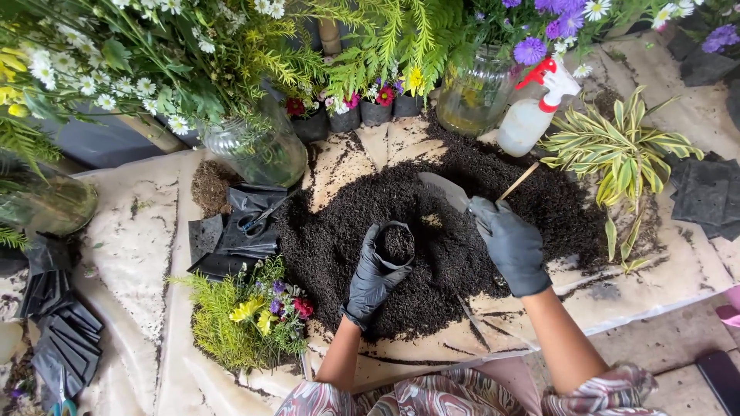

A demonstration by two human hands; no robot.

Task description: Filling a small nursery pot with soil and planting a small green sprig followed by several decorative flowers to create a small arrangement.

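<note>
— Where does the camera sit?
— On my head, looking almost straight down at the soil pile (pixel 432 231), close above my forearms.
— Any second view?
— No, just this one, with flowers (pixel 139 62) along the far edge.

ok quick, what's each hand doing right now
Left hand: closed around a black bag of soil.
Right hand: closed on a trowel.

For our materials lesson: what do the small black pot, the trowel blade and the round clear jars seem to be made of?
Small black pot in the left hand: soft plastic film, its rim crumpled. Trowel blade in the right hand: probably metal, dull grey, thin. Round clear jars: likely glass, see-through with bright glints.
</note>
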